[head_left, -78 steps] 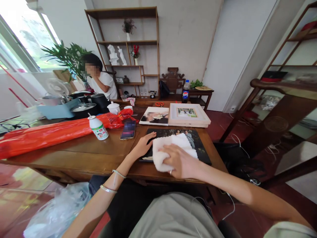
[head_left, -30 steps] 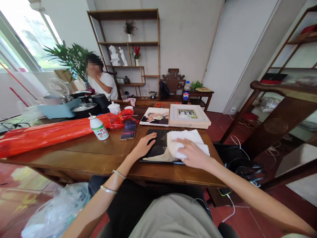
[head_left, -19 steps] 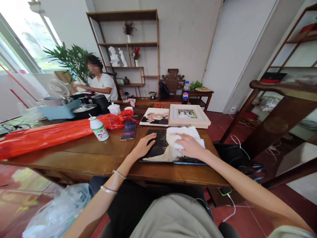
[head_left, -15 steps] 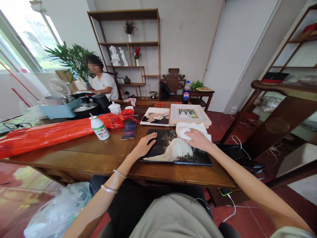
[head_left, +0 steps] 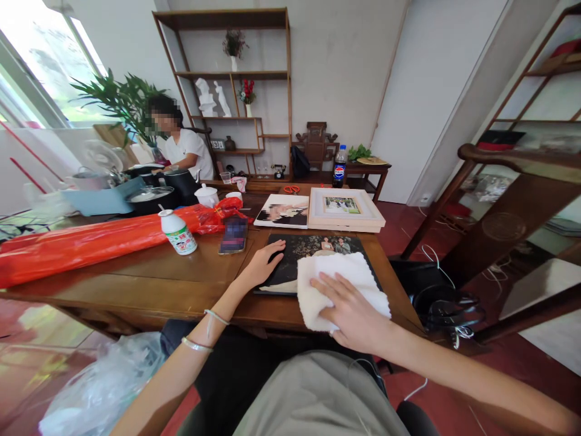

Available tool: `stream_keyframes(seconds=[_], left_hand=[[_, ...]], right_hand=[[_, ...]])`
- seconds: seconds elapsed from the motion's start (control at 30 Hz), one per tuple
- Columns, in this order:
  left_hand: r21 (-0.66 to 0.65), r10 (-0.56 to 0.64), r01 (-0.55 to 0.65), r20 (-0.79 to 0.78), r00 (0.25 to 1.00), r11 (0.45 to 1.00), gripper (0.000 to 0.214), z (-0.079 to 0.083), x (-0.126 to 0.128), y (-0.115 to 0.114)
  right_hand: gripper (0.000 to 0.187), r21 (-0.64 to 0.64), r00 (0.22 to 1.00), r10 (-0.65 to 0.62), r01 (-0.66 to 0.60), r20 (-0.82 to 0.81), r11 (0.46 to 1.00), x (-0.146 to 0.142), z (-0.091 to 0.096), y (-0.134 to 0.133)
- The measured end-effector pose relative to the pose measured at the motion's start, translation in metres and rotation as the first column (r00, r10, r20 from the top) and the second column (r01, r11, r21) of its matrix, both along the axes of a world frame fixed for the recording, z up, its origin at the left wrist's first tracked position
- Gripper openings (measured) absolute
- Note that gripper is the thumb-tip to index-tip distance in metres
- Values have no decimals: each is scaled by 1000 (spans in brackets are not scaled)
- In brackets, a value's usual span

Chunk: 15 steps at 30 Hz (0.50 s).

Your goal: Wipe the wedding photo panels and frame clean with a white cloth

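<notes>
A dark photo panel (head_left: pixel 313 248) lies flat on the wooden table (head_left: pixel 149 278) in front of me. My left hand (head_left: pixel 263 263) rests flat on its left edge, fingers stretched out. My right hand (head_left: pixel 351 312) presses a white cloth (head_left: pixel 338 272) onto the near part of the panel, fingers spread over the cloth. The cloth hides most of the panel's near half.
Beyond the panel lie another photo print (head_left: pixel 284 212) and a white framed picture (head_left: pixel 345 209). A phone (head_left: pixel 233 235), a small white bottle (head_left: pixel 178 232) and a long red plastic bundle (head_left: pixel 91 242) lie to the left. Another person (head_left: pixel 179 145) sits at the far left.
My right hand has drawn the cloth from the panel's far right corner back to its near edge. The left hand has stayed on the panel's left edge.
</notes>
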<state>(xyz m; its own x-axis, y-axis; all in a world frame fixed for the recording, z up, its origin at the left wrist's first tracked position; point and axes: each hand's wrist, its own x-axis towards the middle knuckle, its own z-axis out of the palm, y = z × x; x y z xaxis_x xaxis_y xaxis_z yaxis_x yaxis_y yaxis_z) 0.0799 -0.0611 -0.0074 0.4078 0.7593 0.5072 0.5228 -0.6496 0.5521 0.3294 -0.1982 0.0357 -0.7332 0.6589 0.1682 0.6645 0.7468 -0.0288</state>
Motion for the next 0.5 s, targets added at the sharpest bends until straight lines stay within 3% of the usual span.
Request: stream_keyframes(seconds=[0.13,0.33,0.4,0.5], left_hand=[[-10,-7,7,-4,1000,1000,34,1,0,0],[-18,-8,8,-1,1000,1000,34,2,0,-1],[-17,-10,10,2,1000,1000,34,1,0,-1],[-14,-4,4,8,1000,1000,34,1,0,0]], right_hand=[[32,23,999,2,-1,-39,1000,-3,6,35],[25,143,972,-232,227,23,963,37,13,116],[26,164,957,-285,275,46,947,49,12,124],[27,193,961,-271,255,61,947,53,8,110]])
